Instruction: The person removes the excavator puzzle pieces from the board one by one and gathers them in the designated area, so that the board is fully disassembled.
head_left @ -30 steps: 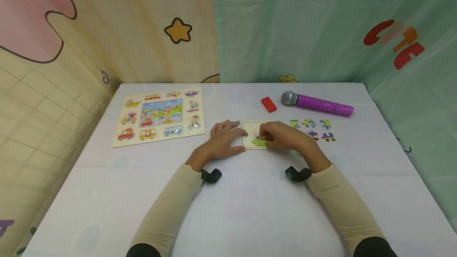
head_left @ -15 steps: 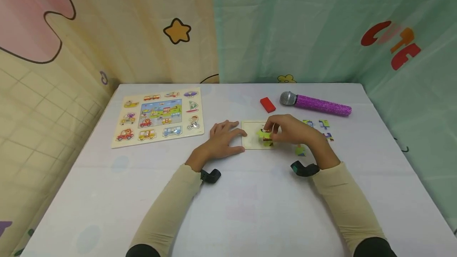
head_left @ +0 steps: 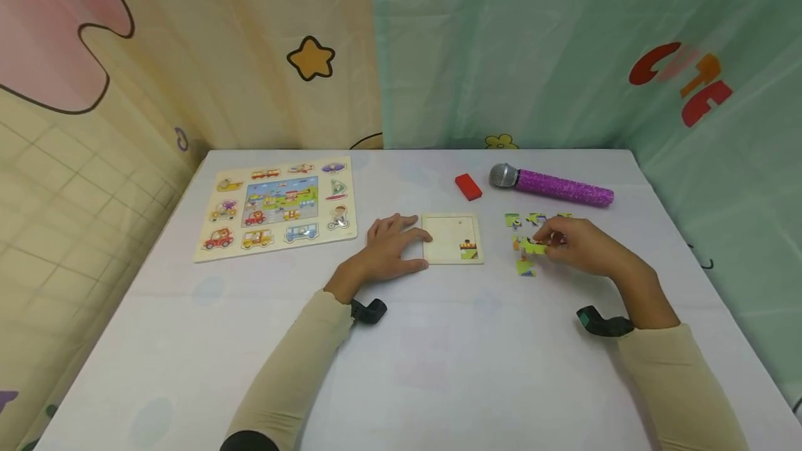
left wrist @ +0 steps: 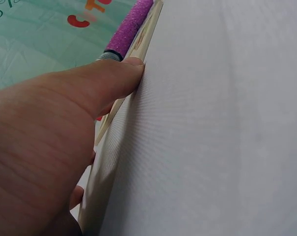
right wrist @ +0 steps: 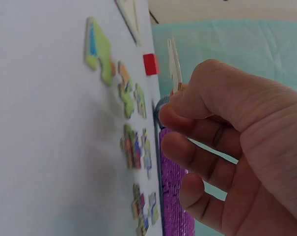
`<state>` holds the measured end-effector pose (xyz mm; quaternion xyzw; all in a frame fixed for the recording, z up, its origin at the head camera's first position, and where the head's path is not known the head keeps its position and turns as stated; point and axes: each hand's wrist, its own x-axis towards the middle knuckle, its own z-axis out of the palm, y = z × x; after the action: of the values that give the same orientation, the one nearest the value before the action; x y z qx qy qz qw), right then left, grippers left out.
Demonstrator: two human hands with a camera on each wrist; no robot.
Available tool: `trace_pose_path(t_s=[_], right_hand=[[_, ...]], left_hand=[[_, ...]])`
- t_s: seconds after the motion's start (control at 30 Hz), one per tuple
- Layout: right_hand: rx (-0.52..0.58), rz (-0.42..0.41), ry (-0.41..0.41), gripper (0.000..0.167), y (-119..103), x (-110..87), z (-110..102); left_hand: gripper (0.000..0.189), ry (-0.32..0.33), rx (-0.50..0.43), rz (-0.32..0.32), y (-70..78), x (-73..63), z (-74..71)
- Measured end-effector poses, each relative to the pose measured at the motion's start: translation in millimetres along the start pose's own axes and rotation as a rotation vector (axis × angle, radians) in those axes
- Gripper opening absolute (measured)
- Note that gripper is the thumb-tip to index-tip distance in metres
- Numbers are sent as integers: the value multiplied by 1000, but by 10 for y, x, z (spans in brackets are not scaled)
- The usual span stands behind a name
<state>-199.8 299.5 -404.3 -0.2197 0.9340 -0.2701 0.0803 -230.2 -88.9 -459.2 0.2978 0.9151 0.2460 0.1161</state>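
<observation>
Between thumb and fingertips, my right hand (head_left: 583, 248) pinches a green jigsaw piece (head_left: 532, 247), held over a group of loose jigsaw pieces (head_left: 525, 268) on the table. From the right wrist view, that pinched piece (right wrist: 174, 64) is seen nearly edge-on, above the table surface. My left hand (head_left: 391, 249) lies with fingers spread, its thumb and index finger touching the left side of a square wooden puzzle tray (head_left: 443, 239). One picture piece (head_left: 468, 250) sits in the tray's near right corner. In the left wrist view the thumb (left wrist: 131, 73) presses the tray's edge.
A wooden vehicle puzzle board (head_left: 207, 228) lies at the back left. Behind the tray is a red block (head_left: 468, 186). A purple glittery microphone (head_left: 564, 187) lies behind the loose pieces. Patterned curtains (head_left: 501, 47) hang beyond the table's far edge.
The right hand has lifted the green jigsaw piece from the tray and carried it right, over the loose pieces. The corner piece in the tray is now uncovered. The left hand has stayed put.
</observation>
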Motion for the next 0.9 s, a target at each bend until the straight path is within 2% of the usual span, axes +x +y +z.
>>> trace_pose_path(t_s=[0.13,0.27,0.47,0.63,0.9], right_hand=[[-17,26,-5,23,145,-233,38],[-21,20,-9,24,200,-334,66],[-27,-15,-2,24,205,-336,99],[-18,-12,-5,24,221,-339,124],[21,-27,37,24,295,-391,144]], left_hand=[[48,1,-4,0,2,-6,7],[48,5,4,-2,-7,-10,10],[47,8,6,1,-22,0,17],[47,9,7,-2,-16,5,12],[47,5,4,-7,-1,1,6]])
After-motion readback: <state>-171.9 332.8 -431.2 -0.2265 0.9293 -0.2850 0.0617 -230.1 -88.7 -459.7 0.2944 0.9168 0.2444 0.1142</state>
